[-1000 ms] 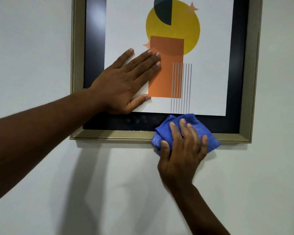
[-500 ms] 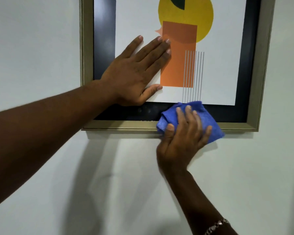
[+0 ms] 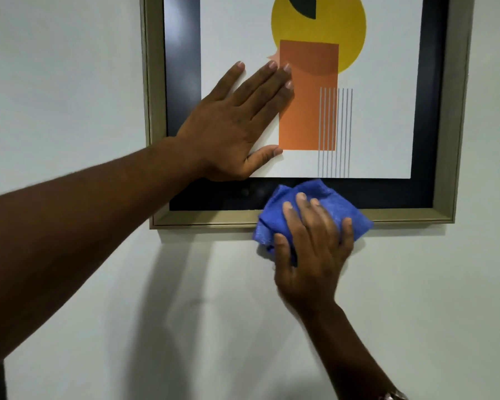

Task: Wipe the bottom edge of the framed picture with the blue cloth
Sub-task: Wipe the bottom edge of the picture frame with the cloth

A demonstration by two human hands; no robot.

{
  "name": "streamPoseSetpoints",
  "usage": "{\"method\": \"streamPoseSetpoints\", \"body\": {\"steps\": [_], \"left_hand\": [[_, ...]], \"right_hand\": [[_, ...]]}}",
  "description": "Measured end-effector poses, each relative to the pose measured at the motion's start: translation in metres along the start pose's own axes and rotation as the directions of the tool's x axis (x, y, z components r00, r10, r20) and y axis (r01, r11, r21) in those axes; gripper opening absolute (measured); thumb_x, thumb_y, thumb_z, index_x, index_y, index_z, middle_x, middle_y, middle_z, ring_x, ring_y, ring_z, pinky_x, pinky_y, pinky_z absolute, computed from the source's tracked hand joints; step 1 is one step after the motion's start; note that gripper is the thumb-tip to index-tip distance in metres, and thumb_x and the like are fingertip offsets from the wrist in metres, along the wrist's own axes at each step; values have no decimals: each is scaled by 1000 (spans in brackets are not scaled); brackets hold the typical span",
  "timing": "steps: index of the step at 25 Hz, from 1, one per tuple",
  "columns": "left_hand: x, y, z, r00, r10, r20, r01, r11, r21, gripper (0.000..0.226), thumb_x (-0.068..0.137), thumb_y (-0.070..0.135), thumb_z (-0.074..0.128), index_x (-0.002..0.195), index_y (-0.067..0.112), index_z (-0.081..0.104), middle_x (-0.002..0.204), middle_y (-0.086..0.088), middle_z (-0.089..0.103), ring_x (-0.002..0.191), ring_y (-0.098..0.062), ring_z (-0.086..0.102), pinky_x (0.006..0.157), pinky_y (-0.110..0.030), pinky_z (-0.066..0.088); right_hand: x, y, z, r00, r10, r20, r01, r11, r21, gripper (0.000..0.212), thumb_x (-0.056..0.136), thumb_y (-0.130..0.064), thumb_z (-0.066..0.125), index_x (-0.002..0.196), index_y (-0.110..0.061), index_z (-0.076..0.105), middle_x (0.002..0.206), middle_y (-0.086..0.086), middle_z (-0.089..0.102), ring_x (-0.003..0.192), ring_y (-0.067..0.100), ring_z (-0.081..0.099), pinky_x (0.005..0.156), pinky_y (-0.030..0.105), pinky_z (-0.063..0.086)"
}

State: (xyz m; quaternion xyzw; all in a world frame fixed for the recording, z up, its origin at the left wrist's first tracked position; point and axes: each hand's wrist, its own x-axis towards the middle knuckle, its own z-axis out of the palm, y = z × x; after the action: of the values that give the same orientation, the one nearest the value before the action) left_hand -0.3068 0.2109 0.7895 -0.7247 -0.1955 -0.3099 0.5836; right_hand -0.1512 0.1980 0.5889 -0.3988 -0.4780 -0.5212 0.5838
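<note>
A framed picture (image 3: 451,116) with a gold frame, black mat and an abstract yellow and orange print hangs on a white wall. My left hand (image 3: 237,125) lies flat, fingers spread, on the glass at the lower left of the print. My right hand (image 3: 312,249) presses a crumpled blue cloth (image 3: 315,192) against the frame's bottom edge (image 3: 208,219), a little right of its middle. The cloth overlaps the black mat, the gold rail and the wall just below it.
Bare white wall (image 3: 70,82) surrounds the frame on the left, right and below. Shadows of my arms fall on the wall under the frame. A metal bracelet (image 3: 393,395) shows on my right wrist at the bottom edge.
The view has shifted, so the frame sits differently in the picture. Along the bottom rail, my right hand and the cloth have slid slightly left. My left hand stays flat on the glass.
</note>
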Motion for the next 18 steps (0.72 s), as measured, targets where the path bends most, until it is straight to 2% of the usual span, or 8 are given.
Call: {"method": "streamPoseSetpoints", "body": {"steps": [3,4,7,9,11,13,15,18], "left_hand": [[-1,-4,0,1000,5,-3,-5,1000,8,81,94,61,18,154,9,4,165,-13,6,153,-27,4,124,-53,8],[-1,-5,0,1000,5,-7,-5,1000,2,81,94,61,18,154,9,5,165,-13,6,153,-26,4,124,-53,8],[1,-6,0,1000,1,-12,-1,1000,-19,81,93,62,17,154,9,5,165,-12,6,153,-26,5,124,-54,8],[3,-5,1,1000,4,-20,-4,1000,-25,81,93,62,17,154,9,5,165,-12,6,153,-26,4,124,-54,7],[1,-6,3,1000,-12,-27,11,1000,-26,81,93,62,17,154,9,5,165,-13,6,153,-26,4,124,-54,7],[0,-7,3,999,-22,-33,21,999,-28,81,93,62,17,154,9,5,165,-13,6,153,-26,4,124,-54,7],[0,-8,1,999,-23,-35,21,999,-34,81,93,61,17,154,8,6,165,-14,6,153,-26,4,124,-54,7],[-1,-9,1,999,-43,-27,43,999,-27,82,93,62,16,154,7,5,165,-14,5,153,-27,4,124,-55,7]], "right_hand": [[13,-11,7,988,143,-61,-143,990,3,38,101,-36,44,129,-18,63,140,6,61,133,24,53,121,52,17],[14,-21,10,990,128,-56,-127,992,21,37,101,-37,46,128,-19,64,139,5,61,132,23,54,121,51,17],[11,-4,1,991,-133,18,132,990,48,35,99,-36,51,126,-19,65,137,5,63,129,22,57,120,50,19],[11,10,-7,999,-28,-16,28,999,18,33,99,-35,51,119,-16,68,132,10,66,126,26,58,119,53,20],[18,-15,2,992,112,-62,-111,994,12,32,99,-35,50,112,-16,70,124,11,68,123,28,57,118,55,22],[18,-49,11,997,74,-33,-72,996,54,30,98,-36,51,109,-17,71,119,9,69,121,26,59,117,53,24],[18,-42,7,1000,-7,-7,8,997,77,30,98,-37,52,107,-16,72,117,10,70,119,27,59,116,52,26],[17,-13,-4,985,160,-70,-159,987,19,31,98,-35,51,104,-12,72,115,17,68,119,30,55,116,58,26]]}}
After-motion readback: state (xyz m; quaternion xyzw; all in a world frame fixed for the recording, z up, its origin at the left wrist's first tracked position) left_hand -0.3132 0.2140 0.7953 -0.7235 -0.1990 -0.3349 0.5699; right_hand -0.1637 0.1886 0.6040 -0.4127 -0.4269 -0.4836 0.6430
